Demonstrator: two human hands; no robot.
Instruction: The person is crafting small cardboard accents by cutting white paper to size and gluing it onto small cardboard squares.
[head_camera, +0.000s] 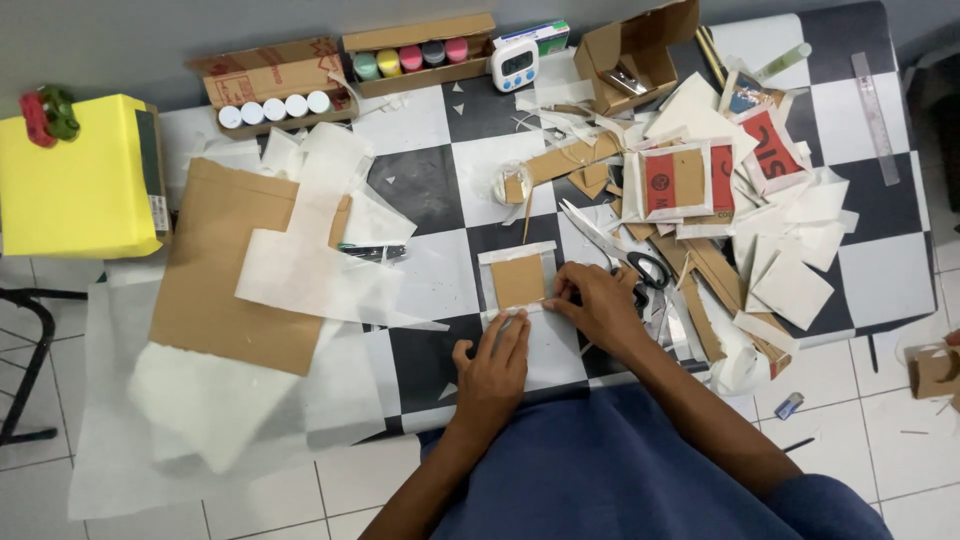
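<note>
left hand presses flat, fingers together, pinning the white paper to the tabletop. right hand, at three o'clock, pinches the paper's edge over the cardboard square, keeping it aligned.

Left hand flat, palm down, fingers extended together. Right hand curled, fingertips pinched. Both forearms angled inward.

Bright, even overhead light gives soft, short shadows and mild glare on the white paper at the lower left of the frame, with sharp focus and slight bowing at the edges.
</note>
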